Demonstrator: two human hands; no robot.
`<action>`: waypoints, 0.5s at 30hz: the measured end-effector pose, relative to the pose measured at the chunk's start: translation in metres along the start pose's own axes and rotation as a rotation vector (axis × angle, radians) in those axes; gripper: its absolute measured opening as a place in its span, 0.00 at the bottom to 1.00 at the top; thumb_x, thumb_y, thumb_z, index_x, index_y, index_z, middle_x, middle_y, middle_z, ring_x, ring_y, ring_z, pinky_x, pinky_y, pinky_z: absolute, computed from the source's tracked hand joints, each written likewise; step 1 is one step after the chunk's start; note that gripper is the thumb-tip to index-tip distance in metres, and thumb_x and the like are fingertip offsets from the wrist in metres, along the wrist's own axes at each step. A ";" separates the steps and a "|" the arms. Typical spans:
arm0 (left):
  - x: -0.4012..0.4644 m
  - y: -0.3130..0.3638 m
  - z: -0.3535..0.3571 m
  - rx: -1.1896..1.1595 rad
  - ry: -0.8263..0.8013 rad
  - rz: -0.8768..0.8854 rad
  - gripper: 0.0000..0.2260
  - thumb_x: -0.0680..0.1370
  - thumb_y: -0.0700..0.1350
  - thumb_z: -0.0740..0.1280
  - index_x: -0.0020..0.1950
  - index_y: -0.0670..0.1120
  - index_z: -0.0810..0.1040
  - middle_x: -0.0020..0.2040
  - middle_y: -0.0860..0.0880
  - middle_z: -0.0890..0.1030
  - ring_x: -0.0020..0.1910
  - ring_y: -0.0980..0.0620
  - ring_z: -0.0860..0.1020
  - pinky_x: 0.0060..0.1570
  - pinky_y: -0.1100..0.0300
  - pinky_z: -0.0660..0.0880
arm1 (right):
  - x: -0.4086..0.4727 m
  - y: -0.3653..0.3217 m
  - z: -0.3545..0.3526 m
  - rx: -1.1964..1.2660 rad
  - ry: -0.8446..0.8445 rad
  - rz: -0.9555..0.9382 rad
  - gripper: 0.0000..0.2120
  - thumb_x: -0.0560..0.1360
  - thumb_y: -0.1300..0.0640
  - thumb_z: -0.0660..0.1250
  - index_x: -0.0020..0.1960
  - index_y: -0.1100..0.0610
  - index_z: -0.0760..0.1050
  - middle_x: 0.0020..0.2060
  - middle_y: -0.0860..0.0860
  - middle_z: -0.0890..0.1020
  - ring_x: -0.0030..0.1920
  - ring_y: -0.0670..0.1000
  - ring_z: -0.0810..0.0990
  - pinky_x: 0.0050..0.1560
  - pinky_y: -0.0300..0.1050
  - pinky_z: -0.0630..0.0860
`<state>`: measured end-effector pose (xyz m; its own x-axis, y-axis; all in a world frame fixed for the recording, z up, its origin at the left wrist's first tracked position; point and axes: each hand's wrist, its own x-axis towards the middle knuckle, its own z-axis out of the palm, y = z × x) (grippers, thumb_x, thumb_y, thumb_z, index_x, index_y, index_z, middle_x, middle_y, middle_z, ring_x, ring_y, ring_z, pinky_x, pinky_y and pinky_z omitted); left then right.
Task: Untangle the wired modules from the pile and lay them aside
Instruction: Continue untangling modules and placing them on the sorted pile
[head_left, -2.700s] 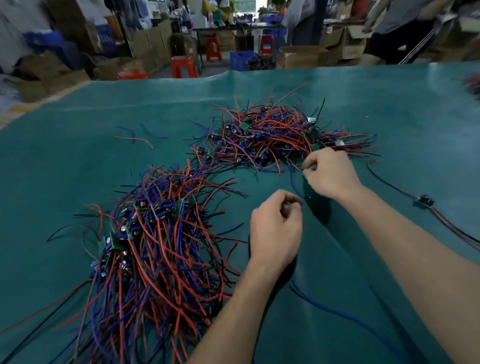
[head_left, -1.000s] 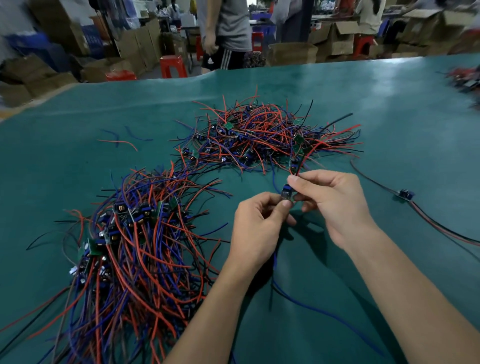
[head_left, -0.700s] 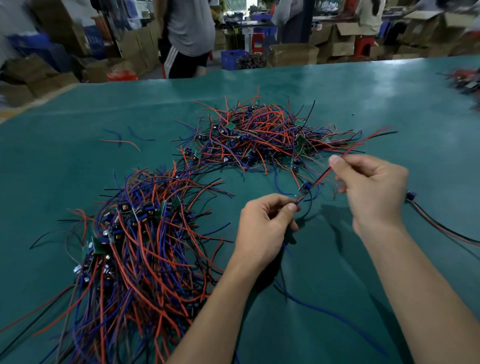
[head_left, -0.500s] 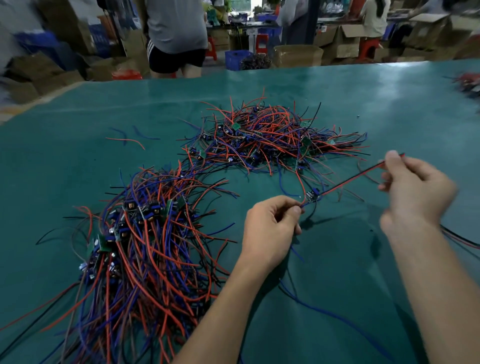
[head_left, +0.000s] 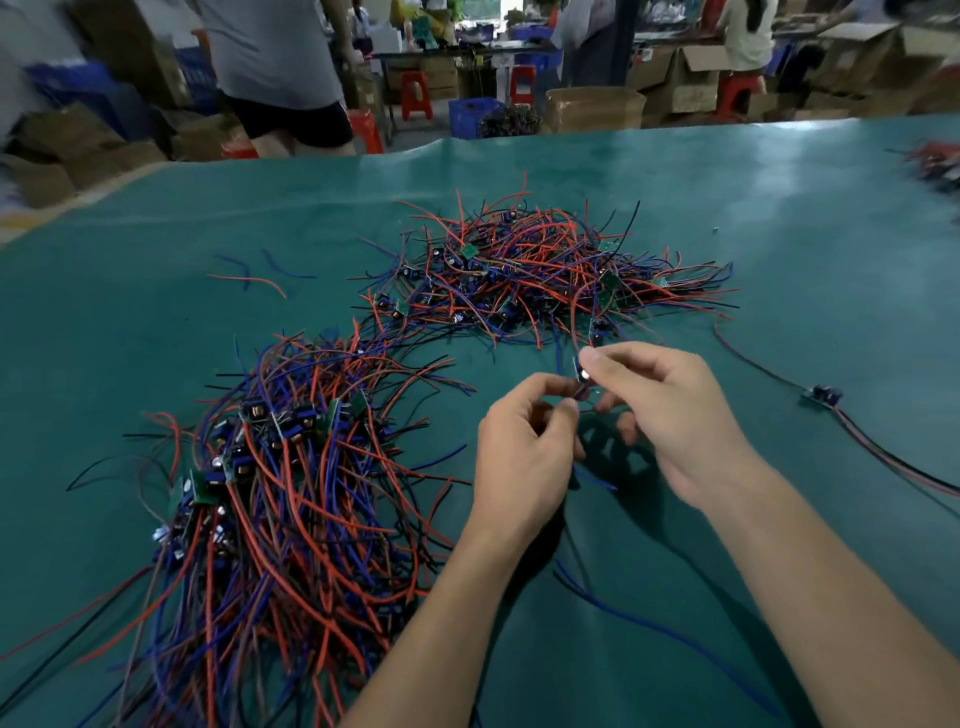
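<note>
Grip, right: a small wired module (head_left: 581, 373) is pinched between thumb and forefinger of the right hand (head_left: 670, 415), held above the bench (head_left: 779, 218).
Grip, left: the left hand (head_left: 524, 457) is curled just beside the right, its fingertips closed on the module's leads below the board; which strands are held cannot be told.
Module held: a red lead is seen running from it up into the far pile; it is judged not yet free.
Beyond the grip: the tangled pile (head_left: 540, 270), red, blue and black wires with small boards, lies just past the hands.
Left of the grip: a larger sorted bundle (head_left: 270, 478) is laid with its wires roughly aligned, well apart from the hands.
Right of the grip: a single module (head_left: 823, 396) with long leads lies alone on the bench.
Below the grip: a loose blue wire (head_left: 649, 629) trails toward the near edge.
Risk, snagging: if the module is pulled while its lead is still caught, neighbouring modules could be dragged out of the pile.
Risk, strain: a sharp tug could stress the solder joints, since the board itself is being held.
Risk, re-tangling: trailing leads could be swept into the sorted bundle.
</note>
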<state>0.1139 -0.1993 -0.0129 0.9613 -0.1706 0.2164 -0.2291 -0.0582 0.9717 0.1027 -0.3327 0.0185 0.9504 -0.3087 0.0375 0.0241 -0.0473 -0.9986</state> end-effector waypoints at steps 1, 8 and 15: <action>0.000 0.000 0.000 0.007 -0.009 -0.001 0.08 0.80 0.39 0.64 0.46 0.49 0.79 0.26 0.51 0.77 0.25 0.54 0.71 0.30 0.60 0.71 | 0.000 -0.001 -0.002 0.052 -0.019 0.027 0.05 0.73 0.52 0.76 0.43 0.53 0.85 0.34 0.48 0.83 0.32 0.44 0.76 0.25 0.37 0.66; -0.002 0.001 0.001 0.043 -0.074 -0.001 0.08 0.81 0.40 0.66 0.43 0.47 0.80 0.27 0.51 0.78 0.27 0.55 0.73 0.33 0.61 0.71 | 0.000 -0.006 -0.006 0.231 0.024 0.002 0.21 0.55 0.55 0.80 0.45 0.60 0.81 0.36 0.53 0.84 0.31 0.46 0.77 0.30 0.36 0.72; -0.003 0.001 0.003 0.116 -0.173 -0.021 0.05 0.76 0.48 0.67 0.42 0.51 0.82 0.30 0.52 0.82 0.33 0.54 0.81 0.46 0.52 0.81 | 0.004 -0.015 -0.022 0.307 0.347 -0.128 0.13 0.62 0.63 0.82 0.40 0.54 0.80 0.32 0.45 0.84 0.34 0.46 0.79 0.32 0.36 0.71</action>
<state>0.1108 -0.2019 -0.0128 0.9277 -0.3340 0.1670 -0.2351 -0.1751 0.9561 0.0995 -0.3539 0.0341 0.7756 -0.6199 0.1188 0.2741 0.1612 -0.9481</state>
